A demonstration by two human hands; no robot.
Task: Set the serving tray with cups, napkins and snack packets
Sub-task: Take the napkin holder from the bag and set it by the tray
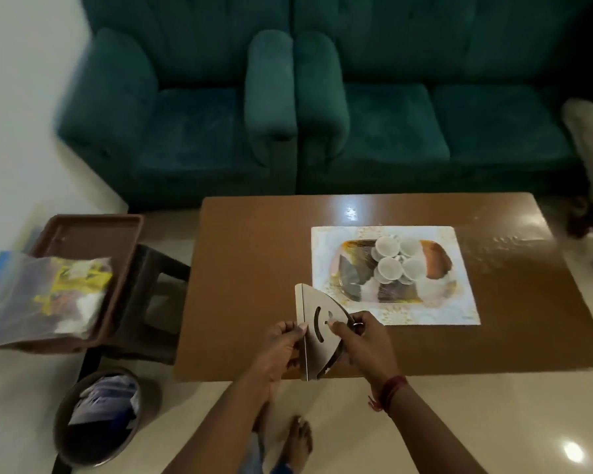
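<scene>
Both grips are clamped on a flat, fan-shaped metal napkin holder (317, 323), held upright above the near edge of the brown table (254, 254). The left hand (281, 347) pinches the holder's straight edge between thumb and curled fingers, while the right hand (360, 340) pinches its curved side, thumb tip close to the slots cut in the face. A red thread band (392, 391) circles the right wrist. Farther back on the table lies a pale patterned placemat (461, 302), and on it sits the serving tray (437, 265), printed in orange, grey and brown. A cluster of white cups (396, 265) stands packed together on the tray's middle; I cannot tell which way up they are. The holder is near the tray's front left corner and apart from it. To the left of the table, a brown crate (83, 230) rests on a dark stool (158, 302); a clear plastic bag (42, 299) with yellow and white packets lies across the crate's near side. On the floor below stands a round bin (65, 415) with crumpled wrappers inside. A green sofa (322, 97) lines the far wall.
</scene>
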